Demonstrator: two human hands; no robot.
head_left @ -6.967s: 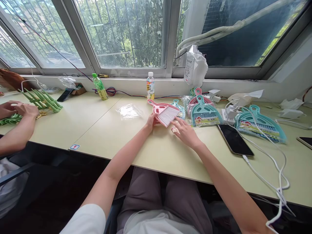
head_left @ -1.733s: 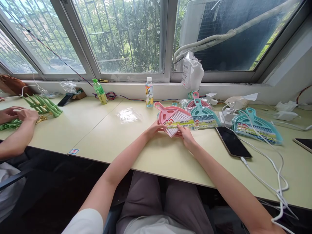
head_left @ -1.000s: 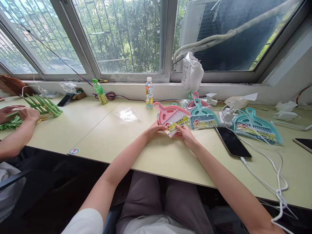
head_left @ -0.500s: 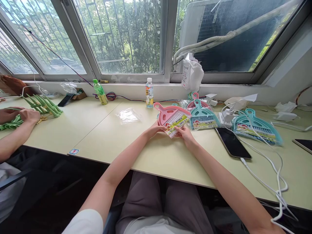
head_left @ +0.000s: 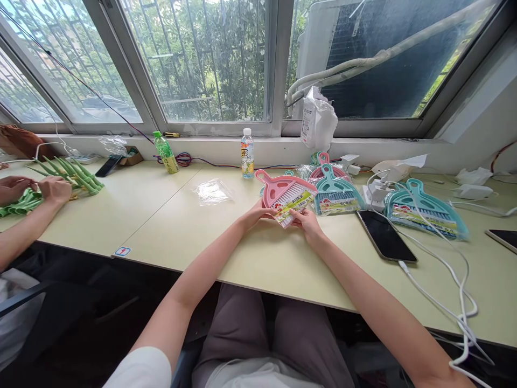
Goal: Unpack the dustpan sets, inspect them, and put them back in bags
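Observation:
A pink dustpan and brush set [head_left: 285, 191] with a yellow-green label card is held up at the middle of the table, tilted with its handle to the upper left. My left hand [head_left: 260, 212] grips its lower left side, fingers closed. The lower edge, beside the label, is pinched by my right hand [head_left: 306, 220]. Behind it and to the right lies a teal dustpan set [head_left: 337, 191] in clear wrapping, with a pink one partly hidden beyond. Farther right rests another wrapped teal dustpan set [head_left: 424, 210].
A clear plastic bag [head_left: 213, 192] lies left of my hands; a drink bottle [head_left: 247, 153] stands behind. On the right are a phone [head_left: 386, 237], white cables [head_left: 444, 264] and a charger [head_left: 377, 193]. At far left a co-worker's hands [head_left: 54, 189] handle green stalks [head_left: 81, 178].
My hands and the pink dustpan set stay almost still. At the left, the co-worker's hands have shifted slightly near the green stalks.

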